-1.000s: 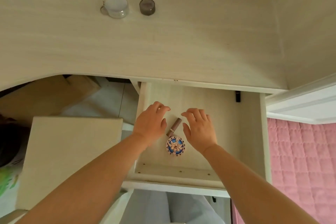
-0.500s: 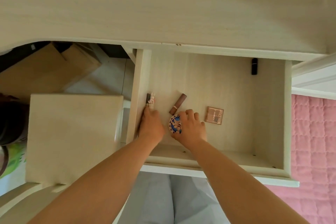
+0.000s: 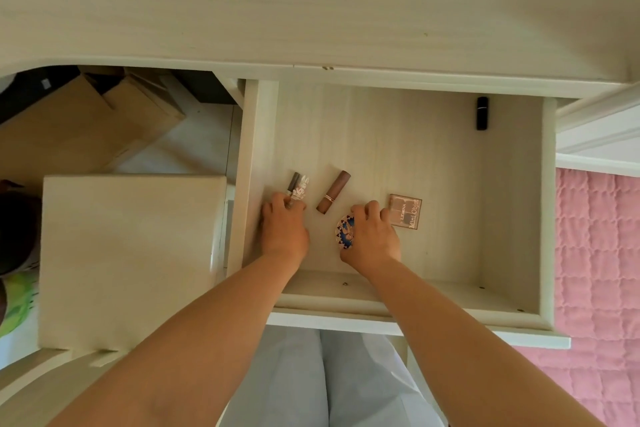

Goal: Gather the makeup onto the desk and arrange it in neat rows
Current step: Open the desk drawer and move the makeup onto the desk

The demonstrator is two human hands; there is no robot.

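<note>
Makeup lies in an open drawer [image 3: 512,218] below the desk [image 3: 311,3]. The left hand [image 3: 284,229] pinches two slim tubes [image 3: 298,188]; the right hand [image 3: 372,239] curls around a round patterned compact [image 3: 345,231]. A brown lipstick [image 3: 334,191], square palette [image 3: 406,211] and black lipstick [image 3: 481,113] remain. Best lift both straight up, clearing the desk edge.

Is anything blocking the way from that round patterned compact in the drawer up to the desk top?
Nothing visible does. The right hand already grips the round compact in the open drawer, and the desk top above the drawer shows bare. The brown lipstick lies beside it, apart.
</note>
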